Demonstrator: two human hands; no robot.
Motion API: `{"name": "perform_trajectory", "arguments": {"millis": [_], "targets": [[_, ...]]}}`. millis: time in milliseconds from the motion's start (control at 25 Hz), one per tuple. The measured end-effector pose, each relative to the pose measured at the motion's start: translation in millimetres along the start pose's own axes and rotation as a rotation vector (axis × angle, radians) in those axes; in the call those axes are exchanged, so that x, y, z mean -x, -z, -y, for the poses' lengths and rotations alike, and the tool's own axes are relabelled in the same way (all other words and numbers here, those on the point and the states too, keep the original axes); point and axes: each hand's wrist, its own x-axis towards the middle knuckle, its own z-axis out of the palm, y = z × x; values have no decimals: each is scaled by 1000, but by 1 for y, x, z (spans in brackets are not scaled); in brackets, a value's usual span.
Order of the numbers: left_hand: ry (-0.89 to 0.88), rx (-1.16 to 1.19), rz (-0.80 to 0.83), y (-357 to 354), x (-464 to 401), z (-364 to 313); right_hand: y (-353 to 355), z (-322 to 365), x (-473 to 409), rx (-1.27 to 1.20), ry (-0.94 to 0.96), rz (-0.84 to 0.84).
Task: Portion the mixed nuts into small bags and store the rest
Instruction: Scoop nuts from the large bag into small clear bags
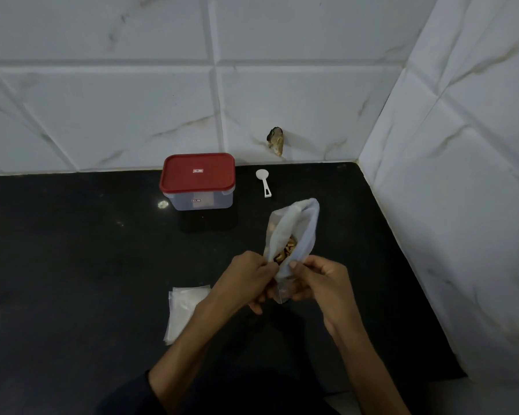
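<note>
We pinch nut bag (294,235) mouth, left hand (246,277) and right hand (321,280) on opposite lips; bag long axis runs away from grip; scoop (263,181) beyond, nearer right.

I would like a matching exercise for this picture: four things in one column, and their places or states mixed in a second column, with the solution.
Things:
1. container
2. scoop
3. bag of nuts
4. stack of small bags

Places or states:
A. lies flat on the counter, left of the hands
B. held open by both hands
C. closed with a red lid
D. lies beside the container, near the wall

Pairs: 1-C, 2-D, 3-B, 4-A
</note>
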Motion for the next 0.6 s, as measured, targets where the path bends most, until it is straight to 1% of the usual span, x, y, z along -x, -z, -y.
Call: {"name": "perform_trajectory", "arguments": {"millis": [120, 200, 240, 320, 360, 440, 480, 520, 560, 600], "targets": [[-106, 262, -132, -11, -1, 12, 3, -6, -1, 67, 43, -80], [-172, 466, -212, -19, -4, 21, 3, -10, -4, -16, -23, -103], [-199, 562, -227, -22, -5, 23, 3, -13, -5, -106, -73, -94], [-208, 821, -186, -26, -9, 27, 3, -17, -9, -387, -213, -13], [-148, 1018, -141, -28, -11, 28, 2, -20, -10, -568, -298, 45], [41, 1474, -5, -30, -16, 29, -1, -26, -14, -941, -433, 146], [97, 1616, 51, -31, -17, 31, -2, -28, -15, -1061, -472, 168], [128, 1647, 104, -29, -17, 34, -1, -29, -16, -1098, -487, 183], [140, 1571, 145, -26, -16, 36, 0, -28, -15, -1051, -475, 190], [138, 1394, 145, -22, -14, 37, 2, -26, -15, -949, -443, 188]]}}
